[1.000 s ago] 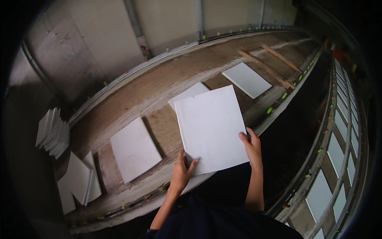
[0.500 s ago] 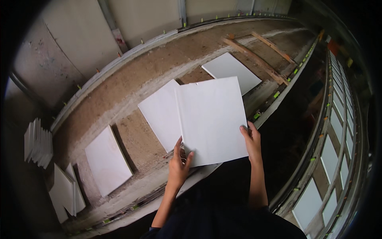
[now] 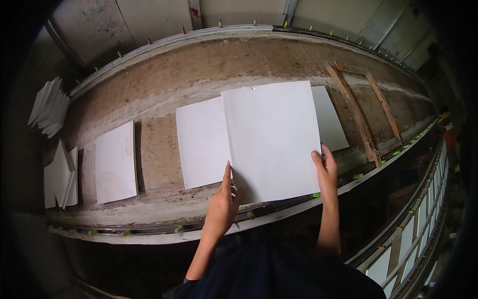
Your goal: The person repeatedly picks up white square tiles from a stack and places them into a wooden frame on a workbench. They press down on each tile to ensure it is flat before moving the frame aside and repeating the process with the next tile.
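Observation:
A stack of white sheets point(image 3: 274, 144) is held up in front of me, tilted slightly, its thicker edge on the left. My right hand point(image 3: 326, 172) grips its right edge near the lower corner, thumb on the front and fingers behind. My left hand point(image 3: 223, 204) is at the lower left edge with its fingers stretched out straight along it, seeming to touch the side rather than wrap round it. Behind the held stack, another white stack point(image 3: 201, 144) lies on the long table point(image 3: 159, 129), partly covered. To the right, a further white stack point(image 3: 331, 119) is also partly hidden.
On the table's left lie a white stack point(image 3: 117, 162) and some loosely leaning white sheets point(image 3: 62, 174). A fanned pile point(image 3: 50, 107) is at the far left. A wooden frame point(image 3: 353, 107) lies at the right. Green clips line the rail point(image 3: 209, 231). A second table point(image 3: 408, 239) with white sheets runs along the right.
My view has turned, so the table lies more level and the second table shows less. The stack stays in my right hand. My left fingers are now straighter along the edge.

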`<state>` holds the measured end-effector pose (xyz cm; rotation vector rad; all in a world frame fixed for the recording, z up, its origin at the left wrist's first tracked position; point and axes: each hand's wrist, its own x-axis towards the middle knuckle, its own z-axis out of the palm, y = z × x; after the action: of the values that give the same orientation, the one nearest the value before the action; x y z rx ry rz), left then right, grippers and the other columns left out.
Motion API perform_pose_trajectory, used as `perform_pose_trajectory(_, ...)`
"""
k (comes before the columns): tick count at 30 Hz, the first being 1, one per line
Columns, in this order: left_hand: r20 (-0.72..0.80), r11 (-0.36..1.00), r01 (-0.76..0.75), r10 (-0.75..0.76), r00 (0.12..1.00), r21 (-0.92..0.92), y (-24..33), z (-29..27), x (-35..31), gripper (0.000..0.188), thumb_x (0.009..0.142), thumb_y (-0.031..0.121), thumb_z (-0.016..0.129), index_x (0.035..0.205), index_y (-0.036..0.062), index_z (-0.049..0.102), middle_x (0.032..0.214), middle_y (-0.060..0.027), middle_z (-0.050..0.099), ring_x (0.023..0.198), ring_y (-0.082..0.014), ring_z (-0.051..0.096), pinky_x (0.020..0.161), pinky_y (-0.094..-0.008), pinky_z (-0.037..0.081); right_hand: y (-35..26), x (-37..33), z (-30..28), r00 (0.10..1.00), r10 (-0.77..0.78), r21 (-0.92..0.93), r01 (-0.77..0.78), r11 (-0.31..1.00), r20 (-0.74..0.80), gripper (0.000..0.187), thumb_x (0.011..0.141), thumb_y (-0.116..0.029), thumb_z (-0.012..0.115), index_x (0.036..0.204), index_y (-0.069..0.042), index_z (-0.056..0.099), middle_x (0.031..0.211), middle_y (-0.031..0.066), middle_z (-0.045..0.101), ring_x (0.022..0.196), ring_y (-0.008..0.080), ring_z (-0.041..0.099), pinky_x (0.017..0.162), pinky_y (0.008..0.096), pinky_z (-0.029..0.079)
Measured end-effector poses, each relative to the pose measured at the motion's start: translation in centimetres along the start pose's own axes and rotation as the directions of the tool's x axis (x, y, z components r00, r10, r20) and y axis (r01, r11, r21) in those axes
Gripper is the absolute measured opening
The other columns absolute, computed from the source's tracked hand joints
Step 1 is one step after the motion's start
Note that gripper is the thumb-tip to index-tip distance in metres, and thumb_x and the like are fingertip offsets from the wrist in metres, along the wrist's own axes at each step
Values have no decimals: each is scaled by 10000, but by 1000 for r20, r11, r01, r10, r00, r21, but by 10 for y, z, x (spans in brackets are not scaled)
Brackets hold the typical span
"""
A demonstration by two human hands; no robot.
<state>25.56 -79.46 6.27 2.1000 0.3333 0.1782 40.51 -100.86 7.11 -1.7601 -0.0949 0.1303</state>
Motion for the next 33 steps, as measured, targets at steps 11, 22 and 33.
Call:
perform_pose_trajectory(11, -62, 993, -94, 98, 993, 69, 85, 114, 42, 773, 795, 51, 647, 1421, 27, 195, 925, -145, 502, 709, -242, 546, 623, -368, 469, 29, 85, -126, 994, -98, -35, 100, 994, 52, 453, 901, -171, 571, 1284, 18, 418, 967, 110, 614, 868, 110, 555, 752, 244, 443)
perform_pose_trajectory(22, 263, 979, -180, 198, 944, -91, 215, 312, 132, 601, 811, 15, 612, 1358, 108, 383, 1031, -111, 589, 833, -195, 624, 786, -325, 524, 93, 179, -387, 966, -148, -115, 126, 985, -211, 431, 912, -212, 539, 1307, -58, 456, 1286, 139, 505, 1173, 207, 476, 981, 312, 356)
perform_pose_trajectory(33, 74, 887, -424, 418, 906, 181, 204, 426, 248, 365, 834, 112, 591, 1190, 53, 541, 1178, -139, 508, 1171, -325, 425, 1004, -404, 362, 126, 313, -509, 969, -162, -197, 124, 972, -188, 426, 902, -211, 541, 1282, -25, 490, 1259, 126, 545, 1132, 186, 518, 970, 296, 361)
